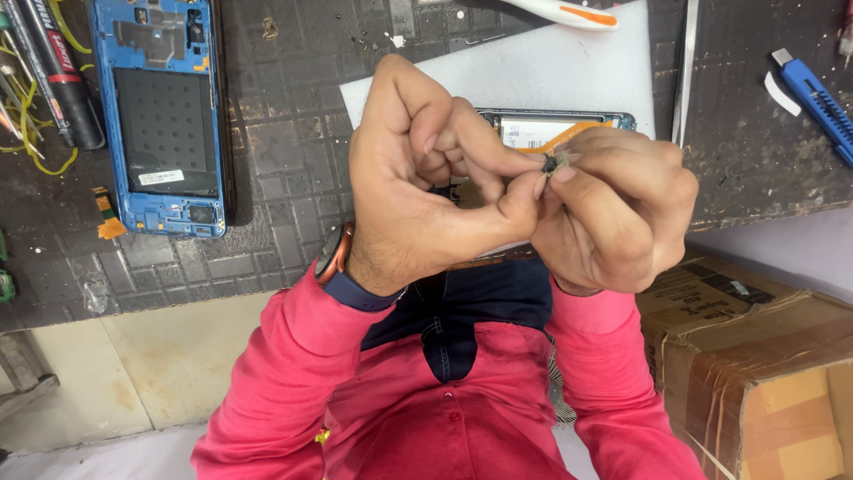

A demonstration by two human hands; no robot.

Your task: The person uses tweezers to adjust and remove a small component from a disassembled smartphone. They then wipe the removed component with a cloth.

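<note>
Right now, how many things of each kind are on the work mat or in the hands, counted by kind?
Opened phone bodies: 2 (blue phone frame; second phone behind the hands)
Small dark part: 1, pinched between left hand and right hand
Blue utility knife: 1
Markers: 2
White sheet: 1
Total: 7

A: Left hand (418, 178) pose?
B: Raised at chest height, fingers curled, thumb and forefinger pinched together; the wrist wears a watch (336, 258).
A: Right hand (613, 209)?
B: Just beside the left hand, knuckles touching it, fingertips pinched against the left's. Both forearms in red sleeves (293, 373) angle up from below the left hand.
</note>
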